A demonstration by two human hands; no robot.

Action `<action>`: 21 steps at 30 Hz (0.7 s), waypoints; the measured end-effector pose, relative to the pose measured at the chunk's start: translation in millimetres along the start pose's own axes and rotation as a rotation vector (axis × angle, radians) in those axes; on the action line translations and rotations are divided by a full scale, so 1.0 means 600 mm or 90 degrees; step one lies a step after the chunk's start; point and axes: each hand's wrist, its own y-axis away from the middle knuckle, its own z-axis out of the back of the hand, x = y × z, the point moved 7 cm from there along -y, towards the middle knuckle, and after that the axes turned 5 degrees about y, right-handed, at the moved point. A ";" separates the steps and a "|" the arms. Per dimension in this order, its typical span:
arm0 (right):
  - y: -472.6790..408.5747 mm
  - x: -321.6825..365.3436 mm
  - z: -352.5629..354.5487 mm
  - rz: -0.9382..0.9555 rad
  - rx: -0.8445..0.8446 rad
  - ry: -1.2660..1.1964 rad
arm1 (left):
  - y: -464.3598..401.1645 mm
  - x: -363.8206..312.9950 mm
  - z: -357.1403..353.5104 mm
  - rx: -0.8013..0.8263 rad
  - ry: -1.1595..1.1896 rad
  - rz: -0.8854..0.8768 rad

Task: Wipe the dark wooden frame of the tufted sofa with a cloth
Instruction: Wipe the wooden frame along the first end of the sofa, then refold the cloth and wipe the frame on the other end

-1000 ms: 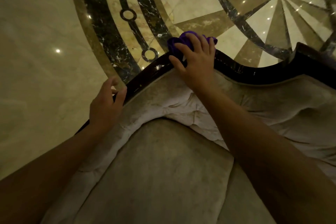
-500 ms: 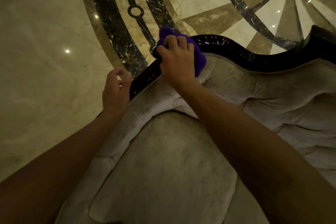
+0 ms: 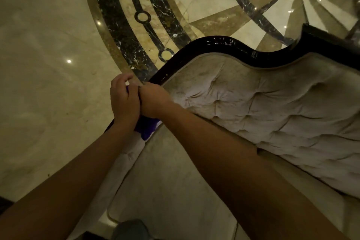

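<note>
Frame — glossy dark wood, scalloped curve along the sofa's top edge; specks and light glints on it. Sofa back is pale, velvety, button-tufted; seat cushion smooth. Cloth — purple, soft, bunched on the frame's left run, mostly hidden under my hands. My right hand is curled down over the cloth, gripping it against the wood. My left hand lies alongside, touching the right, fingers bent; whether it holds the cloth I cannot tell. Floor polished marble inlay.
</note>
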 end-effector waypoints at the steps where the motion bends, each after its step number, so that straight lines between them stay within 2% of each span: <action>1: 0.019 -0.002 0.007 -0.017 -0.002 -0.025 | 0.008 -0.010 0.006 0.008 0.007 0.019; 7: 0.209 -0.064 0.102 -0.167 -0.088 -0.179 | 0.084 -0.082 0.032 0.197 0.011 0.071; 11: 0.365 -0.079 0.166 -0.225 -0.202 -0.219 | 0.184 -0.125 0.001 0.431 0.111 0.195; 15: 0.520 -0.054 0.193 -0.251 -0.315 -0.290 | 0.306 -0.191 -0.038 0.661 0.126 0.178; 18: 0.604 -0.027 0.197 -0.261 -0.364 -0.254 | 0.368 -0.234 -0.062 0.734 0.113 0.181; 21: 0.668 -0.012 0.188 -0.272 -0.394 -0.218 | 0.409 -0.271 -0.081 0.723 0.110 0.150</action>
